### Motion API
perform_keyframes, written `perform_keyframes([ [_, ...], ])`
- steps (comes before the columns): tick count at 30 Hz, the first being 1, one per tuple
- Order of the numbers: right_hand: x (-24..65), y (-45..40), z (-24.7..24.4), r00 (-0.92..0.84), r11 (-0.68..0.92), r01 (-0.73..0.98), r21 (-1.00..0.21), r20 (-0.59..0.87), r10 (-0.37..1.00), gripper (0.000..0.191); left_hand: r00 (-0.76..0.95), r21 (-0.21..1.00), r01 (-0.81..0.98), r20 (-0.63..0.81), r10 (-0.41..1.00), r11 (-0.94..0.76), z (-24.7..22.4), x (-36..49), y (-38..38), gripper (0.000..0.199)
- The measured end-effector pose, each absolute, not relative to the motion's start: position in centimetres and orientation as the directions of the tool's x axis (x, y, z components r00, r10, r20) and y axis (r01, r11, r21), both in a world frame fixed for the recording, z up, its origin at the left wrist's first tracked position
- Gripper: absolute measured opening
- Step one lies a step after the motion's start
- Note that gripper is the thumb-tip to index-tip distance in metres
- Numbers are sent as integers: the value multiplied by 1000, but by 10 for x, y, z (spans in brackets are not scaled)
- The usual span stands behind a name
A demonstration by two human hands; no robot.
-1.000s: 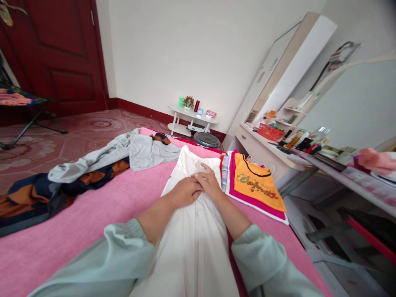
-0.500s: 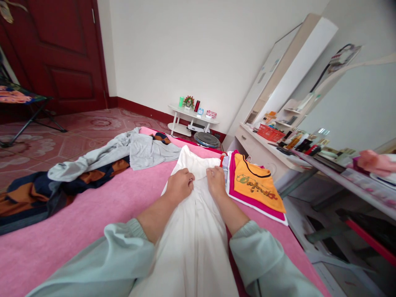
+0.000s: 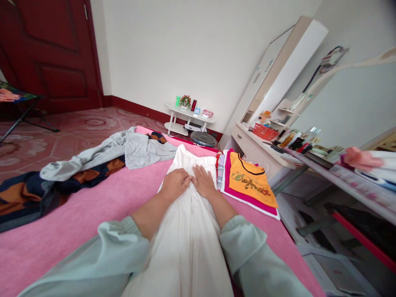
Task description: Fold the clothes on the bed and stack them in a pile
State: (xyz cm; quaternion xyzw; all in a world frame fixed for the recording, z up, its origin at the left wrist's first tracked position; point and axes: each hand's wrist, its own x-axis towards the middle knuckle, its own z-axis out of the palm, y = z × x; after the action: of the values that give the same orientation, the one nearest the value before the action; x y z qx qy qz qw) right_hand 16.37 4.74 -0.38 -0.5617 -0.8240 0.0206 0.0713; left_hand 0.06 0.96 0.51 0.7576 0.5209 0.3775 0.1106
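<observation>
A long white garment [image 3: 188, 239], which looks like trousers, lies lengthwise on the pink bedspread [image 3: 123, 202]; its waist end points away from me. My left hand [image 3: 177, 184] is on its left side just below the waist, with curled fingers gripping the cloth. Flat on the fabric beside it rests my right hand [image 3: 202, 181], fingers spread, its thumb close to the left fingertips. Just right of the white garment is a folded stack topped by an orange shirt [image 3: 252, 179] with a dark neckline and printed lettering.
A grey garment [image 3: 148, 152] and a navy-and-brown one [image 3: 27, 194] lie crumpled along the left bed edge. Beyond the bed stand a small white table [image 3: 188, 113] and a round dark object [image 3: 203, 139]. A dressing table [image 3: 266, 144] with bottles and a red basket [image 3: 265, 131] flanks the right.
My right hand has moved left and gone from curled to flat and spread on the white cloth. Both hands are now close together. The view has shifted slightly.
</observation>
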Motion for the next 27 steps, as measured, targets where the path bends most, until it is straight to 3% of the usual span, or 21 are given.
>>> perform_keyframes([
  [8, 162, 25, -2, -279, 285, 943, -171, 59, 958, 59, 95, 756, 523, 407, 909, -393, -15, -8, 28, 24],
  [13, 171, -10, 2, -335, 330, 919, -217, 17, 942, 63, 134, 806, 425, 395, 909, -412, -25, -15, 27, 43],
  [21, 198, -77, 13, -433, 372, 823, -429, -51, 900, 66, 264, 744, 450, 417, 870, -494, -27, -34, -18, 60],
  [27, 227, -147, 24, -487, 350, 633, -690, -4, 873, 68, 376, 656, 503, 420, 826, -563, -20, -42, -59, 51],
])
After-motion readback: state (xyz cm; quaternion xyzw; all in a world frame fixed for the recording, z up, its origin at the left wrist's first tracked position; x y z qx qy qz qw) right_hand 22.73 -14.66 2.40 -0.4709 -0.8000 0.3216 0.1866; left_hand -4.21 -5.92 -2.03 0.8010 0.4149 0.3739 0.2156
